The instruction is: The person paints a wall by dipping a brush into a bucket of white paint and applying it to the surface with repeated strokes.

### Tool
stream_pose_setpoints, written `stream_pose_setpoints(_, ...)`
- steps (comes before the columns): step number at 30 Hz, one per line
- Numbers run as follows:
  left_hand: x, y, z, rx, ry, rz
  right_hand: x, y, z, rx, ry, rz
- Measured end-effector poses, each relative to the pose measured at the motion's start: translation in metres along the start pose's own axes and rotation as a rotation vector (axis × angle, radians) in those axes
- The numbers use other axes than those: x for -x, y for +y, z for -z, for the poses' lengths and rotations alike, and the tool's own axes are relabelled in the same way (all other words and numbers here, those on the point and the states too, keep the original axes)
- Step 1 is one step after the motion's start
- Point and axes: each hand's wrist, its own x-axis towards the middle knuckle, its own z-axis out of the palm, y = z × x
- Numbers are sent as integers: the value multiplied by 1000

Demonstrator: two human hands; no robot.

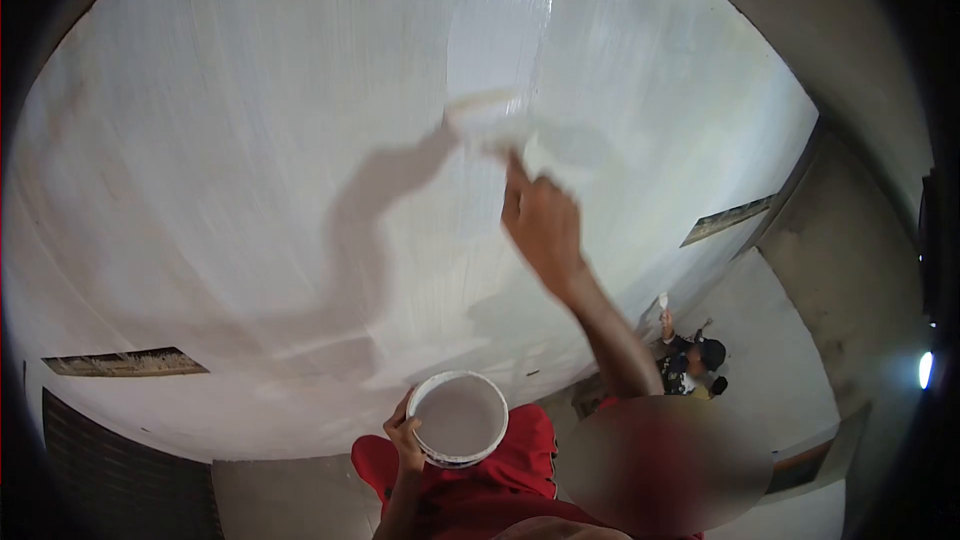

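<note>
My right hand [545, 225] is raised against the pale wall [250, 110], its fingers closed round a wide paintbrush [480, 120] blurred by motion. The brush is at the wall, beside a wet, shiny strip of fresh paint [500, 35]. Low in front of my red trousers, my left hand [403, 437] grips the side of a round white bucket [458, 374], thumb near the rim. Inside the bucket is a whitish liquid [458, 418], probably paint.
Lower down at the right, another person [692, 358] holds up a brush [663, 301] by the wall. Narrow openings [125, 362] [730, 220] break the wall on both sides. A dark slatted panel [120, 470] stands lower left; a bright lamp [925, 370] shines at far right.
</note>
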Motion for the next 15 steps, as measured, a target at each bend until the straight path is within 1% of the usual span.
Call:
stream_pose_setpoints(3,-2,-3,3,-10,-8,15,88,3,-34,-153,-193,-45)
stream_pose_setpoints(4,-1,-1,2,-13,3,26,102,2,-33,-201,-292,-104)
stream_pose_setpoints(7,1,7,-3,1,3,22,111,24,-42,-247,-525,-48)
stream_pose_setpoints(8,2,8,-6,-6,13,27,102,31,-46,-258,-479,-19)
stream_pose_setpoints(9,1,11,-9,-12,22,30,79,33,-38,-220,-522,-17)
stream_pose_setpoints(10,2,13,-9,-20,33,34,56,37,-38,-166,-485,-16)
stream_pose_setpoints(11,3,10,-7,-5,29,31,27,44,-30,-195,-503,18)
stream_pose_setpoints(12,-1,4,-4,12,25,23,0,44,-15,-242,-466,6)
stream_pose_setpoints(13,-2,1,-2,29,24,16,-33,37,11,-166,-582,-23)
stream_pose_setpoints(14,-2,1,-2,24,22,6,-59,28,37,-124,-567,36)
stream_pose_setpoints(15,-3,2,-3,18,20,-3,-83,21,60,-113,-545,-23)
